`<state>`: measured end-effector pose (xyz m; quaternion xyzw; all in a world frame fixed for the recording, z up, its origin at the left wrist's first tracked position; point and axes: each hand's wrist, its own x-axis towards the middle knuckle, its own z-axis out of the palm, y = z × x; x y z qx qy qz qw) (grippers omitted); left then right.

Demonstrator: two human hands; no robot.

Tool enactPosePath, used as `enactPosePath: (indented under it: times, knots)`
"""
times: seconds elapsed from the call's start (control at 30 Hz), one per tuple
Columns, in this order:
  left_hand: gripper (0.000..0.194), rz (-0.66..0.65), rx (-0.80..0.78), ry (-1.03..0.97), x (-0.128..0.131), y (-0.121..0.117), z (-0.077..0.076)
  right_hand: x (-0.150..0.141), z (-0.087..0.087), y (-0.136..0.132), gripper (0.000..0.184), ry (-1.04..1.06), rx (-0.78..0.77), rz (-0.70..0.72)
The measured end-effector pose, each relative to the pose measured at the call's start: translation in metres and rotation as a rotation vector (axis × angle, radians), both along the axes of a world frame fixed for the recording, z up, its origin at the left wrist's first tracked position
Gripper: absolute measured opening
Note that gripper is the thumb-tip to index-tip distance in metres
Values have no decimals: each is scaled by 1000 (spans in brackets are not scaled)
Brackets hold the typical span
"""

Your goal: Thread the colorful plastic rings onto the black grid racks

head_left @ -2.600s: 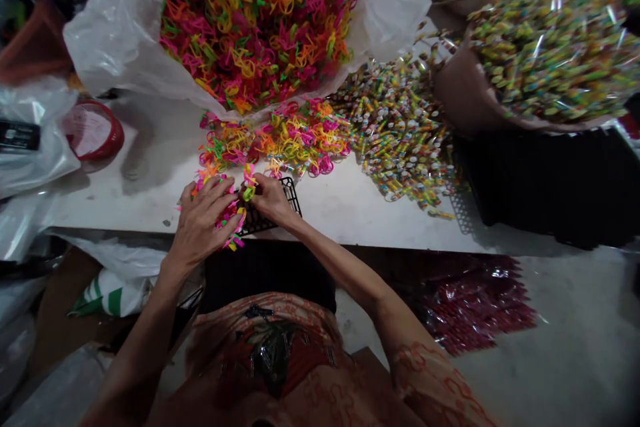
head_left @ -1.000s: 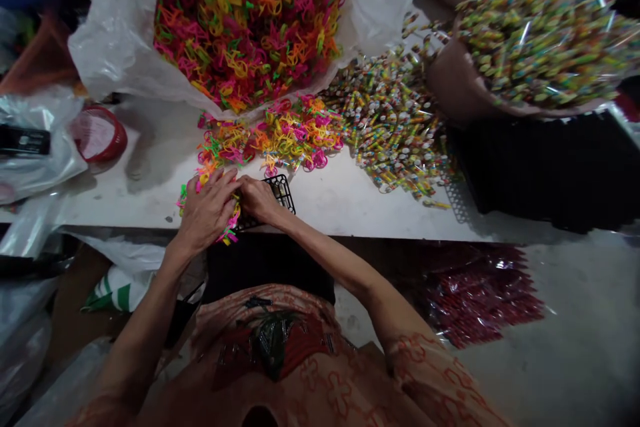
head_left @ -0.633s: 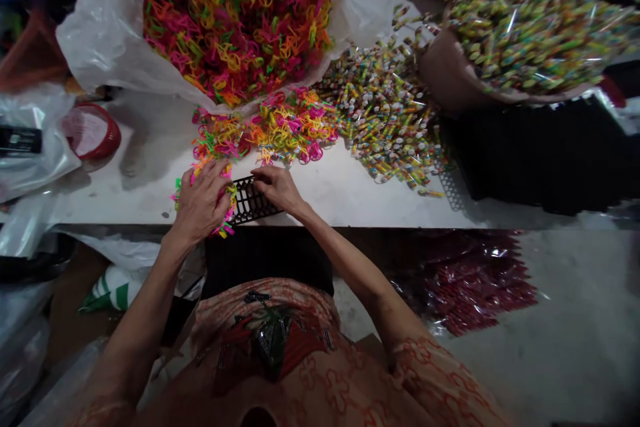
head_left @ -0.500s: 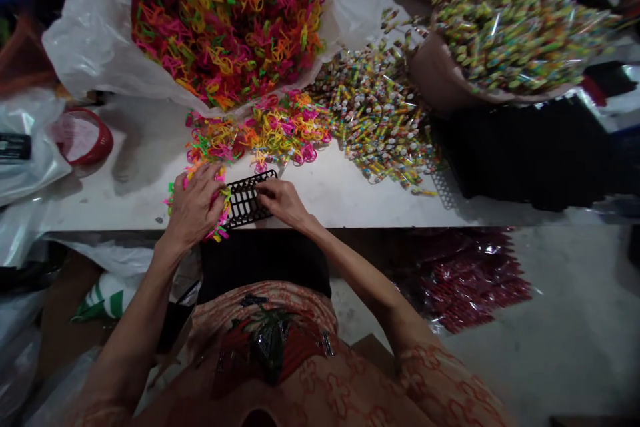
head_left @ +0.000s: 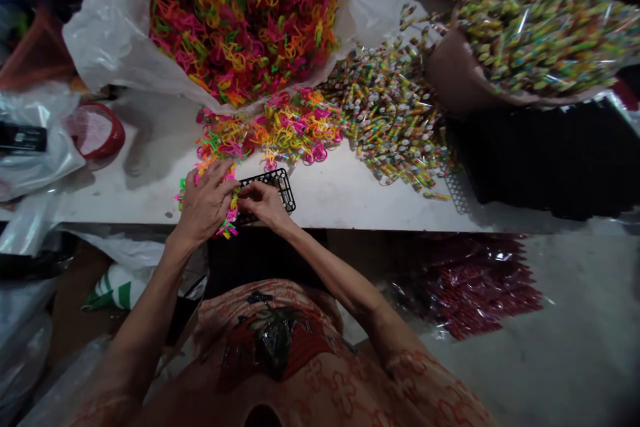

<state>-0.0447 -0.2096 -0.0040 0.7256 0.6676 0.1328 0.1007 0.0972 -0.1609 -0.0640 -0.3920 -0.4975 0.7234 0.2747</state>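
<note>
On the front of the white table lies a black plastic grid rack (head_left: 287, 188), its left end covered by my left hand and small bright plastic pieces (head_left: 232, 215). My left hand (head_left: 207, 203) rests palm down there, its fingers curled over those pink, yellow and green pieces. Just right of it, my right hand (head_left: 265, 205) bends over the rack with thumb and fingertips pinched together beside the pieces. What sits in that pinch is too small to make out. Behind both hands spreads a loose heap of the same looped pieces (head_left: 295, 123).
A large white plastic bag (head_left: 117, 37) full of bright pieces stands at the back. Small wrapped sticks (head_left: 387, 117) are heaped right of it, beside a filled tub (head_left: 453, 70). Black sheet-like stock (head_left: 550, 153) lies far right; a red tape roll (head_left: 113, 137) is at left.
My right hand has moved left along the rack, from its middle to the pieces near my left hand. My left hand stays over the pieces. The whole view has shifted slightly.
</note>
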Motion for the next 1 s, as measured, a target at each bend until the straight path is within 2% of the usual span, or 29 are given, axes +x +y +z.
enactPosePath:
  times: [0.2, 0.4, 0.53, 0.63, 0.7, 0.77, 0.8, 0.87, 0.93, 1.0]
  knots:
    - [29, -11, 6, 43, 3, 0, 3, 0, -1, -1, 19, 150, -184, -54]
    - [28, -22, 46, 30, 3, 0, 2, -5, 1, -2, 10, 84, -152, -62]
    - [26, -25, 71, 4, 2, 0, 0, -4, 0, -2, 11, 15, -93, 17]
    - [25, -25, 78, -5, 2, 0, 0, 16, 7, 14, 13, -168, 159, 62]
    - [25, -24, 83, -12, 2, 0, -1, 37, 15, 37, 13, -379, 402, -16]
    - [24, -30, 89, -21, 1, 1, -2, 59, 23, 64, 15, -648, 548, -160]
    - [24, -33, 95, -24, 0, 1, -3, 68, 26, 77, 16, -791, 562, -213]
    - [24, -34, 114, -26, 0, 2, -4, 79, 29, 95, 18, -989, 536, -211]
    - [24, -30, 130, -28, 0, 3, -5, 83, 27, 101, 18, -1063, 501, -162]
    - [23, -26, 136, -39, 2, 4, -5, 87, 23, 95, 19, -1053, 471, -134]
